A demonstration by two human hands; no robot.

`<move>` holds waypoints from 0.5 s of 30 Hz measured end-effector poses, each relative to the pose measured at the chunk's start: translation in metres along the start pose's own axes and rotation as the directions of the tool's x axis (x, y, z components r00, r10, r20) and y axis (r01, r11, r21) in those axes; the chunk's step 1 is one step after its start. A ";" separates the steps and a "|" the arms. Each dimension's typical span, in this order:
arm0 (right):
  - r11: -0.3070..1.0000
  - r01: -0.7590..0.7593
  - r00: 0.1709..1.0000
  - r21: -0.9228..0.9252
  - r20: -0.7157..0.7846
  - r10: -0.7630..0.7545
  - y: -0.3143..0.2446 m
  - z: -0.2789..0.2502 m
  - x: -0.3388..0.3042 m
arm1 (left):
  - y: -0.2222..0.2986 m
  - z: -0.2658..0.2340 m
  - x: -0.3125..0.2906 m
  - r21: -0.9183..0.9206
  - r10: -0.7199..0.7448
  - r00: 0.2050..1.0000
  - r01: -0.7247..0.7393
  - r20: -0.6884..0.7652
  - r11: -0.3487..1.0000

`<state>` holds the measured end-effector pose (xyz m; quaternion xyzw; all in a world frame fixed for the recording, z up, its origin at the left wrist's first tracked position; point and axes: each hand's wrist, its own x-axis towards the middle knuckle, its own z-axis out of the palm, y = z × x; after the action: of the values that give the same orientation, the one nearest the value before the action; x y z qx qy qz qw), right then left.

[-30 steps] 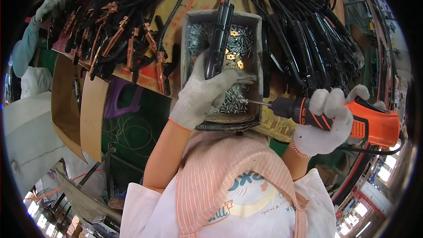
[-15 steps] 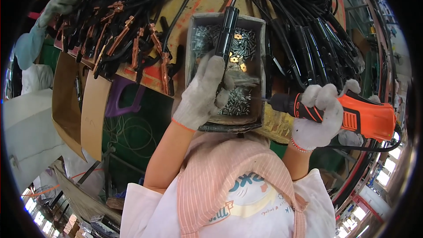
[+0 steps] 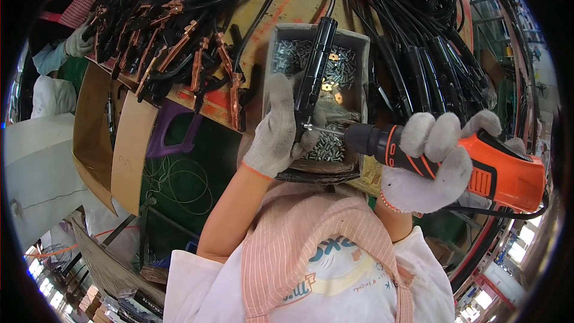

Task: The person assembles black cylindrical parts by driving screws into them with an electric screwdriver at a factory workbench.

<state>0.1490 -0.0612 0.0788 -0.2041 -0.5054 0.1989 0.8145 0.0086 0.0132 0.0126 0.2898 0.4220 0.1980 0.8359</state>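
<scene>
My left hand, in a pale knit glove, is closed on the lower end of a black welding electrode holder. The holder stands tilted over a box of screws, its cable running away at the far end. My gloved right hand grips an orange and black power screwdriver from the right. Its thin bit points left and meets the holder's lower end beside my left thumb, where a small shiny screw head seems to sit. My left palm hides part of that end.
The worn box holds many screws and a few brass plates. Copper-jawed clamps pile up at left, black holders and cables at right. A cardboard box and a purple stool stand left. Another person's gloved hand is far left.
The power screwdriver has moved left, bringing its bit to the holder's lower end. My left fingers have shifted on the holder. The other person's hand has dropped lower by the clamps.
</scene>
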 end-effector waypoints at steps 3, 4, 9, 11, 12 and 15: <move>0.985 -0.174 0.938 0.005 -0.304 0.167 -0.001 0.010 -0.012 | -0.004 -0.004 0.003 0.015 0.034 0.999 -0.034 -0.001 0.999; 0.985 -0.174 0.938 0.004 -0.303 0.167 0.000 0.009 -0.013 | -0.003 -0.005 0.003 0.001 0.027 1.000 -0.027 0.008 1.000; 0.972 -0.231 0.950 -0.037 -0.227 0.217 0.001 0.017 -0.009 | -0.005 -0.011 0.006 0.022 0.013 0.996 -0.015 0.083 1.000; 0.975 -0.207 0.964 -0.083 -0.188 0.189 0.001 0.024 -0.007 | -0.004 -0.008 0.005 0.030 0.050 0.997 -0.051 0.055 0.998; 0.975 -0.195 0.970 -0.105 -0.167 0.176 0.001 0.026 -0.007 | -0.004 -0.007 0.006 0.028 0.049 0.997 -0.051 0.056 0.998; 0.943 -0.228 0.949 -0.240 -0.272 0.160 -0.003 0.029 -0.017 | -0.004 -0.009 0.005 0.030 0.092 0.993 -0.094 0.069 0.995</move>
<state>0.1165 -0.0691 0.0801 -0.3852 -0.3987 0.1811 0.8123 0.0044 0.0164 0.0029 0.3297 0.3829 0.2199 0.8345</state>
